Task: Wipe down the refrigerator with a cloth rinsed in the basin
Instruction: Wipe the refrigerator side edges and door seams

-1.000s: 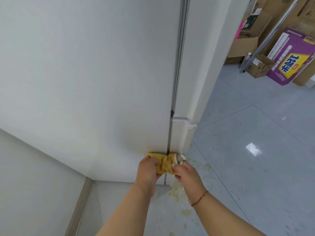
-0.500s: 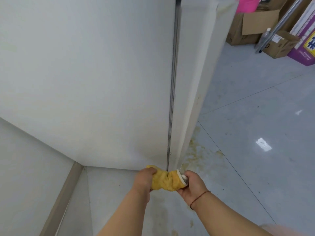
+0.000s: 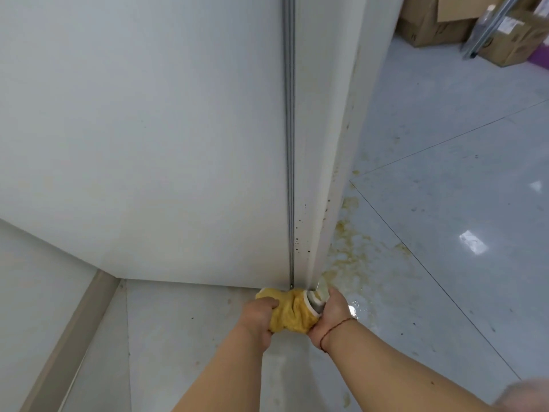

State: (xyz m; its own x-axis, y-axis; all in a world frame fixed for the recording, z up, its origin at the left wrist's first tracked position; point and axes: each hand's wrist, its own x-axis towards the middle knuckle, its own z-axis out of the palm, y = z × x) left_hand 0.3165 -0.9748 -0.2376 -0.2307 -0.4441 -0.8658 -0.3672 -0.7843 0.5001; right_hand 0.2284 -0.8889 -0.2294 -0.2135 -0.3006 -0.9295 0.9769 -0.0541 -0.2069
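Fingers of our left hand [image 3: 258, 318] and right hand [image 3: 330, 315] curl around the yellow cloth [image 3: 289, 313] at the refrigerator [image 3: 178, 129] base, six o'clock of the seam; we should press firmly into that speckled corner.

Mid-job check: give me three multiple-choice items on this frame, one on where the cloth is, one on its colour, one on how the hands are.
1. Where is the cloth?
A. at the fridge's bottom corner
B. on a cardboard box
C. flat on the floor, away from the fridge

2. What colour is the cloth?
A. blue
B. yellow
C. white

3. What are the hands doing?
A. both grip the cloth
B. only the left one grips it
C. both hang open

Answers:
1 A, it sits bunched where the fridge edge meets the floor.
2 B, the fabric is mustard yellow.
3 A, the left hand and right hand curl round it from either side.
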